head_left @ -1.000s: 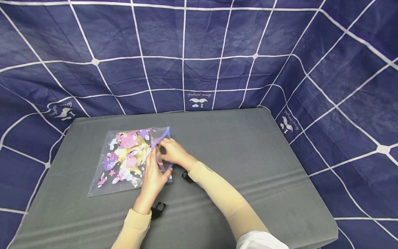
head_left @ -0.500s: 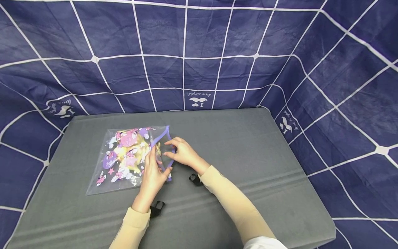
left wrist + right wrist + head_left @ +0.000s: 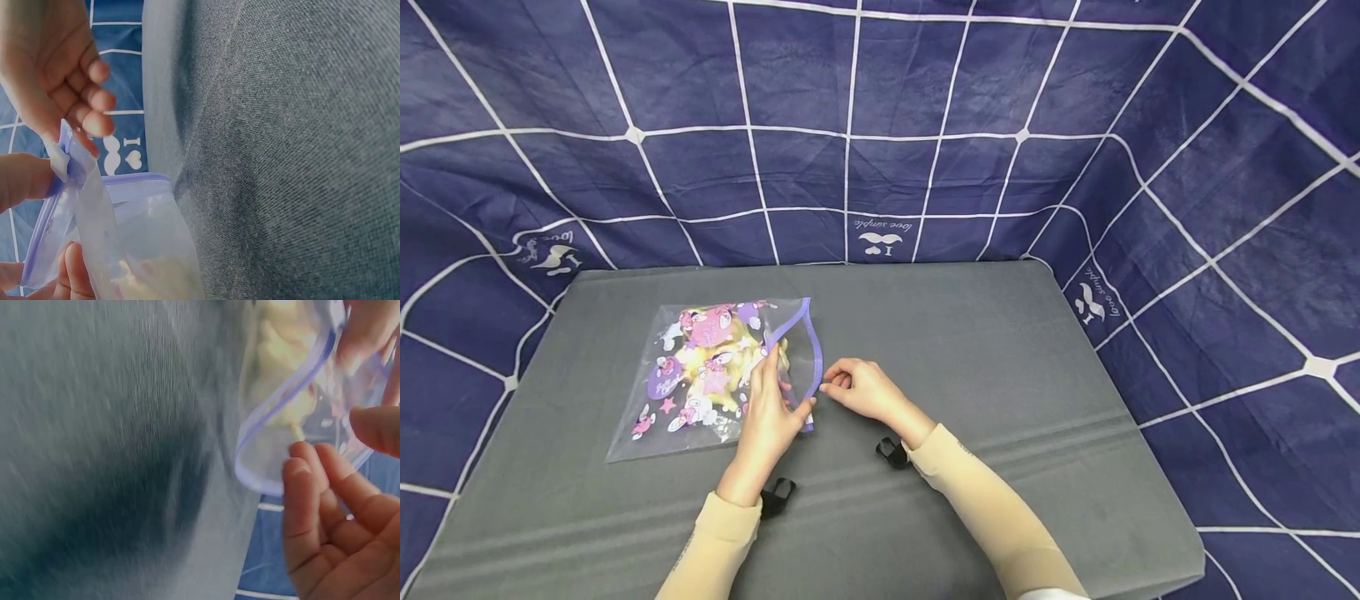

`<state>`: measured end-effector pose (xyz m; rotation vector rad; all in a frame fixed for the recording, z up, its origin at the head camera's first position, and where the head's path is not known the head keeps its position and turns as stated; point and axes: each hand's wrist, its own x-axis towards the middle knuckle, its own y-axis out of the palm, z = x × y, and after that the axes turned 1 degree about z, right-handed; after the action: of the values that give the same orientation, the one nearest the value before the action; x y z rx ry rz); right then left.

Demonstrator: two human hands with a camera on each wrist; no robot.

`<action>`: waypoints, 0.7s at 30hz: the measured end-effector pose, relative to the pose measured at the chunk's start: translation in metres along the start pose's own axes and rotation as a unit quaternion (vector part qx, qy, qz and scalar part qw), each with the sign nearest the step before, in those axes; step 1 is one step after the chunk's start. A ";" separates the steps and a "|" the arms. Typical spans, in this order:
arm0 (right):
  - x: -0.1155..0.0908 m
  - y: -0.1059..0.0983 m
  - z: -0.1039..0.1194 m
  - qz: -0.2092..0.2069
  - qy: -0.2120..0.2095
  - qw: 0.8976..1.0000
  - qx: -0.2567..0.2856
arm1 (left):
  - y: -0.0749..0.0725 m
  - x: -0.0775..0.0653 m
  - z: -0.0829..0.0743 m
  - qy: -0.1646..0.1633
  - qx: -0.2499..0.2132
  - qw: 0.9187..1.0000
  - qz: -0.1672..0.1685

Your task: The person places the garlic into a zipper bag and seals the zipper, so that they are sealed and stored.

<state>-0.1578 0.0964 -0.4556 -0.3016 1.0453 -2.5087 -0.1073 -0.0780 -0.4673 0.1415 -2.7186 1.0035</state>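
A clear zip bag with pink, purple and white cartoon prints lies on the grey padded surface, its purple-edged mouth gaping to the right. Yellow contents show through the plastic. My left hand grips the near side of the mouth, the thumb pressing by a white slider while other fingers lie behind the film. At the right end of the mouth, my right hand has its thumb and forefinger together on the purple edge. Its remaining fingers are curled, as the left wrist view shows.
The grey padded surface spreads to the right of the bag. Blue cloth with white grid lines hangs behind it and along both sides. Black straps sit at both wrists.
My right hand has come out of the bag's mouth and moved right and nearer, its thumb and forefinger closing at the purple edge. The left hand has kept its hold.
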 end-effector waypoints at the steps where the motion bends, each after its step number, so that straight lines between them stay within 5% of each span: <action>1: -0.003 0.001 0.001 0.010 0.014 1.000 0.010 | 0.000 0.000 0.000 0.000 0.001 1.000 0.000; 7: -0.010 0.011 0.005 0.071 0.074 0.992 0.074 | -0.001 0.000 0.002 0.011 0.009 1.000 0.012; 14: -0.010 0.018 0.004 0.127 0.091 0.975 0.157 | 0.000 -0.002 0.003 0.015 0.002 1.000 0.010; 21: -0.009 0.021 0.003 0.139 0.117 0.959 0.216 | -0.001 -0.002 0.002 0.018 -0.003 1.000 0.004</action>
<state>-0.1425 0.0855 -0.4689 0.2574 0.5422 -2.4633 -0.1056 -0.0799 -0.4693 0.1115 -2.6915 0.9895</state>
